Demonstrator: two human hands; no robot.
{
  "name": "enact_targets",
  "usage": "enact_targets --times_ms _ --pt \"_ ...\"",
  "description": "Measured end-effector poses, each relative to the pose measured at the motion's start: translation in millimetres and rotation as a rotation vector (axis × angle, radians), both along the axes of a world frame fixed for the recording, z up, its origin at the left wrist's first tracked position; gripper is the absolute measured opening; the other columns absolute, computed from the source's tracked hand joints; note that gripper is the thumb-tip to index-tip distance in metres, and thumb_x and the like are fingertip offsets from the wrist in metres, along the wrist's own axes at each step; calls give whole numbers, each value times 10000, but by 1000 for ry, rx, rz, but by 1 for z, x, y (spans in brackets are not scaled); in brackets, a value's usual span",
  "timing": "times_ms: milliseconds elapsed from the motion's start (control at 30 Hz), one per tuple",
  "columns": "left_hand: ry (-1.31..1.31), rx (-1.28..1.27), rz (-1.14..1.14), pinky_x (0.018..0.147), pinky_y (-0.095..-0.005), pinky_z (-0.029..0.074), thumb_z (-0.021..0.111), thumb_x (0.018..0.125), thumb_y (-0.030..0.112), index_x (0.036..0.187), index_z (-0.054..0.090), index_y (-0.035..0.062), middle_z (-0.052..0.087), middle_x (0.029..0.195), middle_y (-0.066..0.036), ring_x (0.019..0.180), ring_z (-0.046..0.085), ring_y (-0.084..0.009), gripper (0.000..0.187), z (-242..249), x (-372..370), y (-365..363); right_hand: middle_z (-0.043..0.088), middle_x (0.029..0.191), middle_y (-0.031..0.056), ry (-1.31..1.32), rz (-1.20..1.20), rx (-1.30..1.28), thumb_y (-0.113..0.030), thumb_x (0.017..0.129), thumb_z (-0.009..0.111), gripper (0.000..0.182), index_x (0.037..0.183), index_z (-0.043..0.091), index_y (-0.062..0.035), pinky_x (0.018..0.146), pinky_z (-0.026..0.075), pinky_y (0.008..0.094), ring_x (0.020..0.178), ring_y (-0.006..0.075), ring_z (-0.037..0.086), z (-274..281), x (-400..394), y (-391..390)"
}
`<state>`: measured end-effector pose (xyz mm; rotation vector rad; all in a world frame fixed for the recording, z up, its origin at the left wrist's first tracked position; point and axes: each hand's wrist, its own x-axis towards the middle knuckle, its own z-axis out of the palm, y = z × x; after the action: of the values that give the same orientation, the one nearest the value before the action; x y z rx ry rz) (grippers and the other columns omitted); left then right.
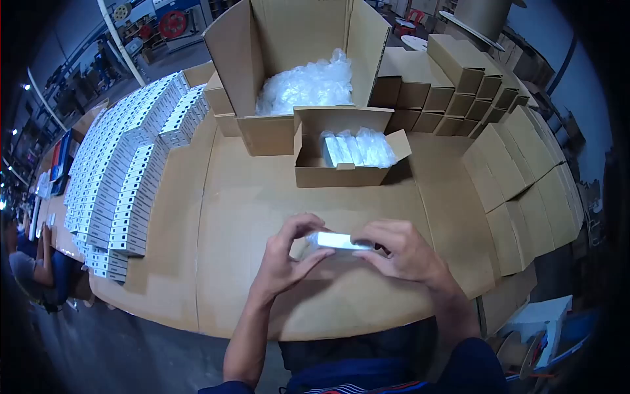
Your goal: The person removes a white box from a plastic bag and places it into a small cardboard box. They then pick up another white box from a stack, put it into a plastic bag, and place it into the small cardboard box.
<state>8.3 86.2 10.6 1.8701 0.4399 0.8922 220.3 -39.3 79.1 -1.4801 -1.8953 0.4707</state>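
Observation:
Between my two hands, above the front of the table, is a small white box (336, 241) with clear plastic wrap showing at its left end. My left hand (291, 253) grips that left end, thumb along the near side and fingers curled over the top. At the other end my right hand (397, 248) pinches the box between thumb and fingers. Beyond my hands stands an open brown carton (338, 177) holding several plastic-wrapped white boxes (357, 149) side by side, with room at its left end.
A large open carton (269, 136) full of clear plastic bags (308, 84) stands behind. Stacks of small labelled white boxes (125, 177) fill the left side. Closed brown cartons (518, 171) are piled along the right and back right. Another person (38, 266) sits at far left.

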Motion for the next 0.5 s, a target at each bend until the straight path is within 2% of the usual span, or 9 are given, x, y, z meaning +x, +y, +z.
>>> enact_targets --times_ms 33,100,167,233,267,367,400,500 --pt "-21 -89 27 1165 -490 387 837 826 97 1238 568 46 720 1106 -115 1081 700 -272 495 3 4 6 717 971 136 15 -51 43 -51 826 787 257 1065 696 -27 702 558 374 798 289 685 -1 3 8" --pt "-30 91 104 1124 -429 433 683 947 187 1362 544 28 626 1326 -184 1295 577 -311 466 1 8 33 718 968 141 39 -155 133 -54 825 792 259 1062 692 -22 664 557 365 743 282 688 -4 12 26" --pt "202 283 260 1099 -425 451 652 977 203 1443 519 59 593 1358 -190 1293 564 -339 505 2 13 56 714 935 126 65 -383 290 -19 824 791 235 1027 674 2 613 548 299 710 199 690 -4 16 47" --pt "333 359 291 1071 -438 462 642 991 222 1476 506 84 593 1343 -193 1247 574 -364 522 -9 22 71 698 906 113 248 -581 279 -3 833 794 229 1017 660 18 536 535 263 683 170 678 -12 14 70" --pt "401 395 304 1057 -445 468 637 998 231 1493 499 97 593 1336 -194 1224 579 -377 531 -14 26 76 677 888 112 351 -597 388 3 845 790 221 1013 648 29 487 533 246 661 148 662 -17 8 86" --pt "467 473 354 1003 -453 493 642 1001 274 1539 454 117 593 1329 -193 1165 592 -377 591 -19 38 84 664 897 123 212 -629 513 1 852 780 218 1015 639 30 503 565 265 674 169 680 -24 -1 118" --pt "461 513 370 964 -443 504 657 993 248 1529 449 88 620 1281 -193 1118 602 -366 597 -21 41 85 663 920 135 141 -643 523 3 856 771 222 1033 639 20 508 587 302 675 221 697 -24 -5 126" --pt "447 413 376 942 -436 502 675 978 220 1504 455 49 648 1219 -183 1093 601 -351 595 -25 43 86 666 934 149 66 -652 517 -5 859 767 244 1062 633 13 507 591 341 685 274 707 -41 -7 145"
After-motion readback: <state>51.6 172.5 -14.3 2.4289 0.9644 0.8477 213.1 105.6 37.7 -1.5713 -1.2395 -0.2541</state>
